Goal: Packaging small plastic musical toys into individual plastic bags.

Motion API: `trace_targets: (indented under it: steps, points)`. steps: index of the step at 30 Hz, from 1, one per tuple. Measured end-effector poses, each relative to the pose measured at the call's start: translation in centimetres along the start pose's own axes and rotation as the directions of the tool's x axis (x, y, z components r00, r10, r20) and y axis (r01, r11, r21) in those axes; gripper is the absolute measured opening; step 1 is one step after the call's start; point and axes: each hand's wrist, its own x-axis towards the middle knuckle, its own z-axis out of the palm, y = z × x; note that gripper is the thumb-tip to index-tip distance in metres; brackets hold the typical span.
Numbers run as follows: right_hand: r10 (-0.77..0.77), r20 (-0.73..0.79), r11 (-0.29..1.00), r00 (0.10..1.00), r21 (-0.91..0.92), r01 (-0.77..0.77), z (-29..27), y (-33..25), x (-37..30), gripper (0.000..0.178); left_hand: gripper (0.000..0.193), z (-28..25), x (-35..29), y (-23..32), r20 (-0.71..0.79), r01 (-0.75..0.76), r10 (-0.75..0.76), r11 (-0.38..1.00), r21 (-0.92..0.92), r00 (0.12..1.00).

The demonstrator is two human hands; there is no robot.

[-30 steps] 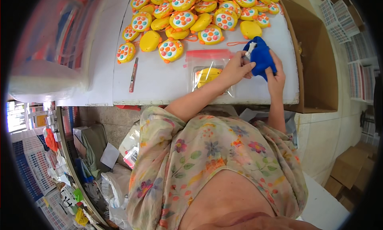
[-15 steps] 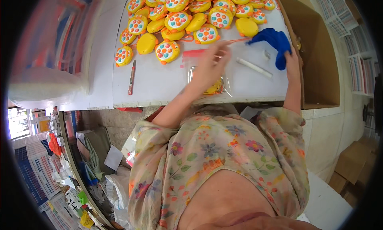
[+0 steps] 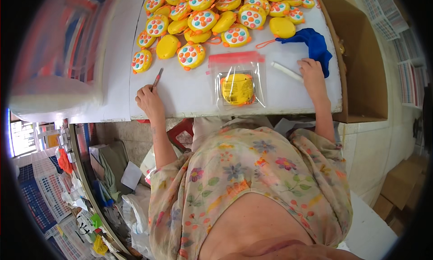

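Observation:
At the left of the table, my left hand (image 3: 149, 100) is closed round the lower end of a slim red craft knife (image 3: 157, 77), its tip pointing away. My right hand (image 3: 312, 77) rests at the right with fingers pressed together over a spot they hide; what they hold, I cannot make out. Beside it lies a white stick-like tube (image 3: 286, 71). A crumpled blue cloth (image 3: 313, 42) lies just beyond that hand. Between my hands, a clear zip bag (image 3: 218, 90) with a red top band lies flat, a yellow toy (image 3: 239, 89) inside.
A heap of yellow animal-shaped toys (image 3: 202, 20) with coloured buttons covers the far table. An orange cord loop (image 3: 265, 44) lies by the blue cloth. A cardboard box (image 3: 361, 70) stands along the right edge. A large clear plastic bag (image 3: 54, 102) fills the left.
My left hand has moved left from above the zip bag to the craft knife, now tilted. My right hand has let go of the blue cloth and come nearer, beside the white tube.

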Motion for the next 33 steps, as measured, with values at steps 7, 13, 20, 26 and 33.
trace_targets:
  steps: [7,13,20,26,33]
  points:
    - [0.037,0.077,0.999,0.996,0.008,-0.038,-0.8,0.5,0.6,0.014,0.019,-0.9,0.2,3.2,0.0,0.031,-0.033,0.92,-0.39,0.999]
    - [-0.016,-0.236,0.987,0.972,0.15,0.053,0.1,-1.7,-0.8,0.017,0.021,-3.1,-2.3,10.3,0.43,0.324,0.299,0.345,-0.881,0.852]
    - [0.082,-0.122,0.978,0.989,0.199,-0.056,0.8,-2.7,-3.0,0.019,0.017,-4.9,-7.2,18.7,0.437,0.545,0.699,0.079,-0.834,0.566]
    - [0.079,0.364,0.182,0.928,0.91,-0.372,-2.8,-10.5,-7.8,0.035,0.013,-2.6,-11.5,22.1,0.385,0.664,0.768,-0.07,-0.744,0.512]
    - [0.076,0.586,0.124,0.806,0.797,-0.591,-4.7,-7.3,-15.0,0.028,0.026,-2.9,-14.0,19.9,0.462,0.439,0.812,0.292,-0.85,0.355]
